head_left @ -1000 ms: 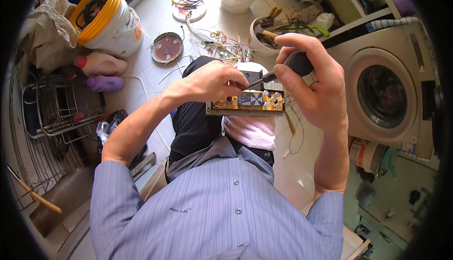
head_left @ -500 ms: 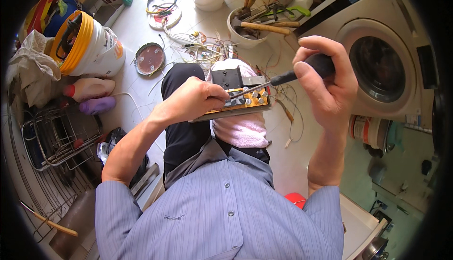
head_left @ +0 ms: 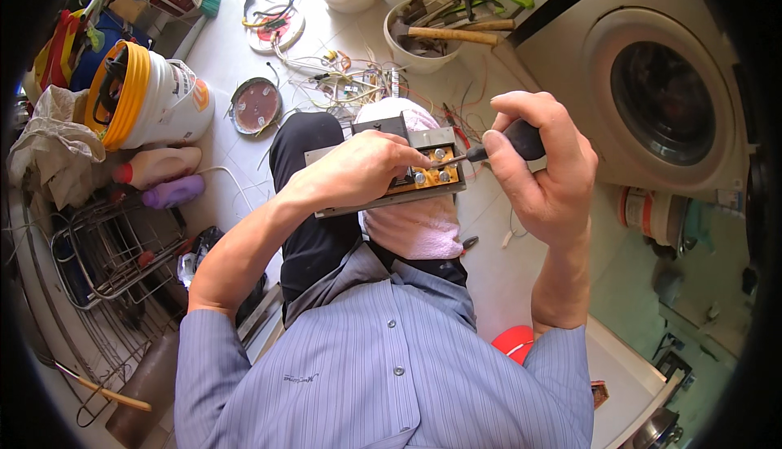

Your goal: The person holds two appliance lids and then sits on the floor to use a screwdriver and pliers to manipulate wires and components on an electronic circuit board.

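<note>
An opened electronic unit point(head_left: 383, 200) lies across my lap, over a pink towel point(head_left: 415, 225). It has a flat grey metal case, a black block and an orange circuit board point(head_left: 425, 177) with several round silver-topped parts. My left hand point(head_left: 358, 169) is laid over the unit and grips it, index finger reaching along the board; its other fingertips are partly hidden. In my right hand point(head_left: 542, 176) is a screwdriver point(head_left: 521, 139) by its black handle. Its shaft slants leftward, and the tip is down among the silver-topped parts, close to my left fingertip.
Loose wires point(head_left: 350, 82) lie on the floor ahead, near a round brown-faced disc point(head_left: 255, 107). A white bucket point(head_left: 419, 58) holds hammers and other tools. A washing machine point(head_left: 595, 66) stands at right, a yellow-rimmed bucket point(head_left: 175, 99) and wire rack point(head_left: 114, 261) at left.
My left hand has slid right across the board, covering more of it. My right hand and the screwdriver have come slightly left and lower. The unit's grey case shows more at its left.
</note>
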A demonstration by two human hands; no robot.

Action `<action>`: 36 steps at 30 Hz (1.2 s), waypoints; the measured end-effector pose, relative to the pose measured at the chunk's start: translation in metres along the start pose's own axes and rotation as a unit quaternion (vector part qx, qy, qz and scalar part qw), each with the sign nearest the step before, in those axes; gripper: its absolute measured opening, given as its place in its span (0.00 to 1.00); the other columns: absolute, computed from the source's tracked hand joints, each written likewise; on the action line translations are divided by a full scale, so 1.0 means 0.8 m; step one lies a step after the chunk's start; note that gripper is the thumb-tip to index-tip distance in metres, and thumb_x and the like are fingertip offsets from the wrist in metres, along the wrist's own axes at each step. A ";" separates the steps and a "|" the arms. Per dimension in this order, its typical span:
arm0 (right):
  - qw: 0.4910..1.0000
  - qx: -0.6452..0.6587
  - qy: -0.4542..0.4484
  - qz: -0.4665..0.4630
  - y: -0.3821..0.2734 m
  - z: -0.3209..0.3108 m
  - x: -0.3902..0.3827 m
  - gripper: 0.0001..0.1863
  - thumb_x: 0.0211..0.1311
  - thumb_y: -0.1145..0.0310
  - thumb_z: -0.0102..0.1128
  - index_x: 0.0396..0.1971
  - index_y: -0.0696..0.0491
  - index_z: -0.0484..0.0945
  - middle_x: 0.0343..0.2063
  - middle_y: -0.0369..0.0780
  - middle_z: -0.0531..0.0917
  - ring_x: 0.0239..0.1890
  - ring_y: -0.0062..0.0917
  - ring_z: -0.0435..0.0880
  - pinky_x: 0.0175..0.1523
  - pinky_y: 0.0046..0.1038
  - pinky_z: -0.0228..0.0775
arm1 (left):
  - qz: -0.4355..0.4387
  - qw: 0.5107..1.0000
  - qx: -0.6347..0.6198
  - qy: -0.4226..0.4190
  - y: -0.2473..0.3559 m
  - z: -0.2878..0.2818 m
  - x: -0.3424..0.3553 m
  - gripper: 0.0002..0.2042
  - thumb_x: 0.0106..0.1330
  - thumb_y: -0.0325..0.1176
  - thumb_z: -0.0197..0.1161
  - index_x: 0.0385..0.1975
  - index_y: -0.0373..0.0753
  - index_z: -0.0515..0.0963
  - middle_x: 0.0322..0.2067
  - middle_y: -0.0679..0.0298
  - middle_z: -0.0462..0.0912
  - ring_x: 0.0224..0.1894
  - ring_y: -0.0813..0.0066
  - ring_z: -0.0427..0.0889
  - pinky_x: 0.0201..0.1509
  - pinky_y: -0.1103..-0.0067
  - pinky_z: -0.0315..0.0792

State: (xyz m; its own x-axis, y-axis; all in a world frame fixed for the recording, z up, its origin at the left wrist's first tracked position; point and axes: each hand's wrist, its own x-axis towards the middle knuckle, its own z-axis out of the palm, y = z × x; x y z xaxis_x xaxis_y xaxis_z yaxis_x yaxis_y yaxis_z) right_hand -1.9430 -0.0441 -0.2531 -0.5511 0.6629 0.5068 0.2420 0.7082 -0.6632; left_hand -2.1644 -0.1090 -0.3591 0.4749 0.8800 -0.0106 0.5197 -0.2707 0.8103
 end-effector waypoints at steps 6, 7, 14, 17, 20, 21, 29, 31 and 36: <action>1.000 0.020 0.006 0.015 0.005 0.000 -0.005 0.12 0.55 0.81 0.67 0.40 0.58 0.78 0.26 0.40 0.77 0.24 0.26 0.78 0.29 0.27 0.70 | -0.026 0.999 0.015 -0.017 -0.005 0.002 0.002 0.19 0.62 0.21 0.59 0.52 0.41 0.83 0.33 0.53 0.82 0.38 0.54 0.83 0.45 0.66 0.77; 1.000 0.017 0.002 0.012 0.005 0.000 -0.005 0.12 0.55 0.81 0.67 0.40 0.58 0.78 0.26 0.40 0.78 0.24 0.26 0.79 0.29 0.27 0.71 | -0.010 1.000 0.015 -0.005 -0.007 0.004 0.001 0.20 0.62 0.20 0.59 0.53 0.43 0.82 0.31 0.55 0.80 0.35 0.55 0.83 0.43 0.66 0.77; 1.000 -0.013 -0.013 -0.021 0.003 0.008 -0.002 0.12 0.55 0.80 0.67 0.39 0.57 0.77 0.29 0.42 0.79 0.25 0.30 0.80 0.29 0.30 0.71 | -0.045 0.999 0.007 -0.009 0.000 0.001 0.002 0.16 0.61 0.22 0.59 0.49 0.37 0.83 0.36 0.51 0.84 0.42 0.51 0.84 0.48 0.65 0.77; 0.999 -0.026 -0.011 -0.029 0.002 0.009 -0.002 0.12 0.54 0.80 0.67 0.39 0.56 0.77 0.29 0.42 0.79 0.25 0.31 0.80 0.29 0.30 0.71 | -0.049 0.999 0.001 -0.007 -0.002 0.003 0.000 0.16 0.61 0.23 0.59 0.48 0.37 0.83 0.36 0.51 0.83 0.43 0.51 0.84 0.48 0.64 0.77; 0.999 -0.026 -0.013 -0.045 0.003 0.012 -0.002 0.12 0.54 0.80 0.67 0.39 0.56 0.77 0.29 0.42 0.79 0.25 0.31 0.80 0.29 0.30 0.71 | -0.037 0.999 0.004 0.001 -0.001 0.005 -0.002 0.15 0.61 0.23 0.60 0.48 0.37 0.84 0.36 0.51 0.83 0.43 0.50 0.84 0.48 0.64 0.77; 0.999 -0.023 -0.013 -0.037 0.003 0.012 -0.002 0.12 0.54 0.80 0.67 0.39 0.56 0.77 0.29 0.42 0.80 0.25 0.31 0.80 0.29 0.31 0.71 | -0.035 0.999 0.005 0.003 0.000 0.004 -0.002 0.15 0.62 0.23 0.60 0.48 0.37 0.84 0.37 0.51 0.83 0.43 0.50 0.84 0.48 0.64 0.77; 0.999 -0.023 -0.022 -0.037 0.003 0.014 -0.001 0.13 0.54 0.80 0.68 0.39 0.56 0.77 0.30 0.42 0.80 0.25 0.32 0.80 0.29 0.31 0.72 | -0.042 0.999 -0.005 0.011 0.002 0.003 -0.005 0.14 0.62 0.23 0.60 0.46 0.36 0.84 0.37 0.50 0.84 0.43 0.49 0.84 0.48 0.63 0.77; 0.998 -0.025 -0.025 -0.046 0.003 0.015 0.000 0.13 0.53 0.80 0.68 0.39 0.57 0.77 0.30 0.42 0.80 0.25 0.32 0.80 0.29 0.31 0.72 | -0.046 0.999 -0.013 0.011 -0.001 0.005 -0.004 0.13 0.62 0.23 0.60 0.46 0.36 0.84 0.37 0.50 0.84 0.42 0.49 0.84 0.48 0.63 0.77; 0.997 -0.040 -0.024 -0.068 0.003 0.017 0.002 0.14 0.53 0.80 0.68 0.39 0.57 0.77 0.30 0.42 0.80 0.26 0.33 0.81 0.30 0.31 0.73 | -0.032 0.999 -0.031 0.028 -0.004 0.009 -0.003 0.12 0.62 0.24 0.60 0.44 0.35 0.85 0.37 0.50 0.85 0.40 0.50 0.85 0.47 0.64 0.78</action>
State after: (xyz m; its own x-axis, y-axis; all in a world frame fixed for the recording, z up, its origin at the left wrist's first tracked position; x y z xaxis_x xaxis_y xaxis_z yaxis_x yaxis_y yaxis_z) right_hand -1.9543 -0.0444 -0.2616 -0.6207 0.5490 0.5598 0.2255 0.8088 -0.5432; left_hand -2.1618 -0.1127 -0.3661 0.4008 0.9156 -0.0326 0.5018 -0.1896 0.8439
